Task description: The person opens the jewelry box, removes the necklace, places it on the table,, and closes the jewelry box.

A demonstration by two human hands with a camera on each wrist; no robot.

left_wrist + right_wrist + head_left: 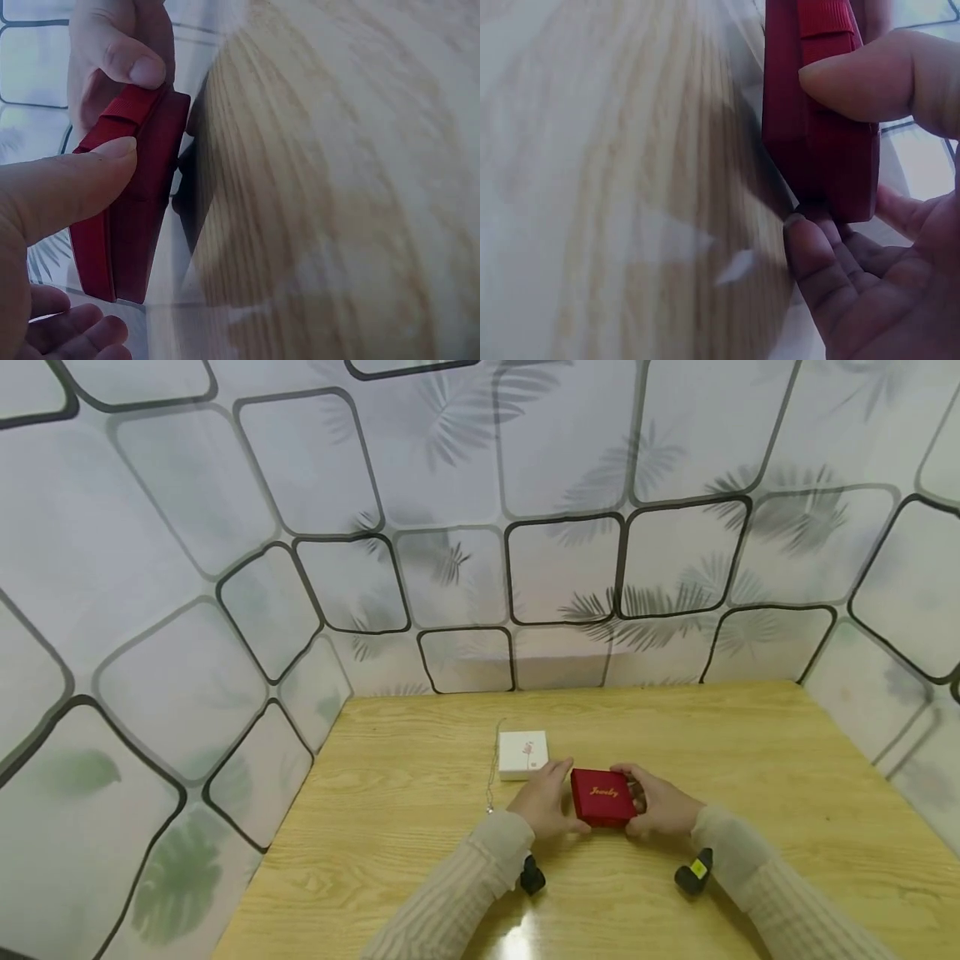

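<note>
In the head view a red jewelry box [603, 795] with gold "Jewelry" lettering lies between both hands. My right hand [660, 802] grips its right end. The right wrist view shows that thumb [855, 79] pressed on the front side by a ribbed ribbon tab [825, 19], with fingers curled at the box's end and lower edge. My left hand [543, 802] is at the left end; its thumb [82, 176] lies along the front side in the left wrist view. The other left fingers [75, 330] are relaxed, just off the box's end. The lid appears closed.
A white box [522, 755] with a small red print stands behind the left hand. Along its left side lies a thin silver chain necklace [492, 777] with a small pendant. The wooden table [405, 760] meets a patterned cloth backdrop [465, 577] behind and at both sides.
</note>
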